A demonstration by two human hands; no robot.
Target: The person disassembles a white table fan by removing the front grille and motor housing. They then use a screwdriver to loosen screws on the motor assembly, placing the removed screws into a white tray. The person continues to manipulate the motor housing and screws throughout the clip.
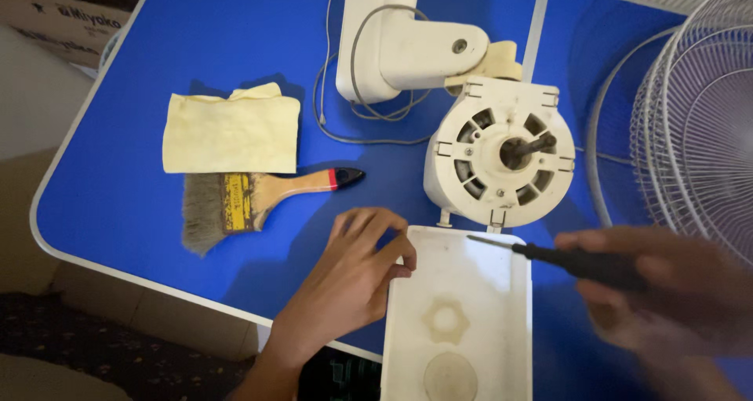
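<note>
My left hand [353,279] rests on the blue table, its fingertips touching the left edge of a white plastic tray [486,287] that holds a pale hexagonal nut [445,320] and a round cap [450,377]. My right hand [667,291], blurred, grips the black handle of a screwdriver [580,261] whose tip points left over the tray's far edge. Just beyond the tray lies a white fan motor housing [500,152] with its shaft facing up, joined to the white fan stand [404,44].
A paintbrush [251,199] with a wooden handle and a yellow cloth [231,130] lie on the left of the blue table [196,40]. Wire fan guards [698,119] fill the right side. A grey cord [345,111] loops near the stand. The table edge runs near left.
</note>
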